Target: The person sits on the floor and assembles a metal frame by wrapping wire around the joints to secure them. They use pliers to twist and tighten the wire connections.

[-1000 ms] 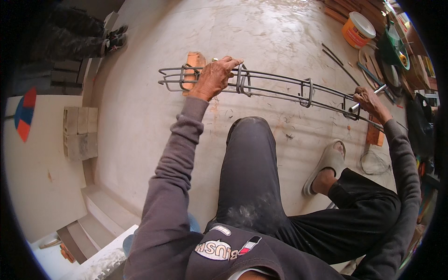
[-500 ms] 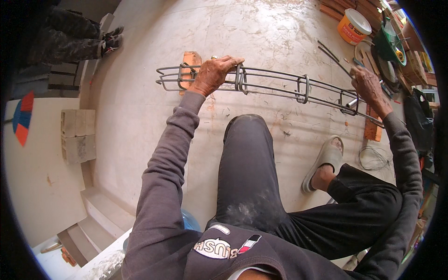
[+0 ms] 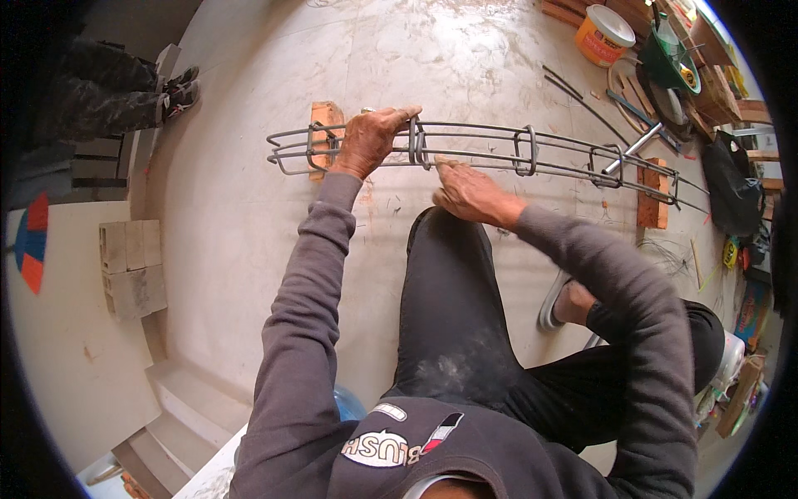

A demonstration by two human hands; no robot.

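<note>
A long, narrow rebar cage (image 3: 482,126), made of thin bars with square stirrups around them, lies across two wooden blocks. One orange-brown block (image 3: 326,114) is under its left end, the other block (image 3: 652,200) under its right end. My left hand (image 3: 370,143) is closed over the cage's bars, fingertips against a pair of stirrups (image 3: 413,141). Just right of these stirrups is my right hand (image 3: 475,193), fingers bent together at the lower bar; whatever they pinch is too small to make out. A silver metal rod (image 3: 636,147) rests slanted against the cage's right part.
Loose bars (image 3: 586,104) lie on the floor beyond the cage. An orange bucket (image 3: 604,37), a green container (image 3: 667,62) and a black bag (image 3: 731,187) stand to the right. Grey blocks (image 3: 133,249) sit at left, near another person's shoes (image 3: 179,91).
My right hand has come from the cage's right end leftward to beside the stirrups near my left hand. My left hand stays on the cage. The view has shifted slightly.
</note>
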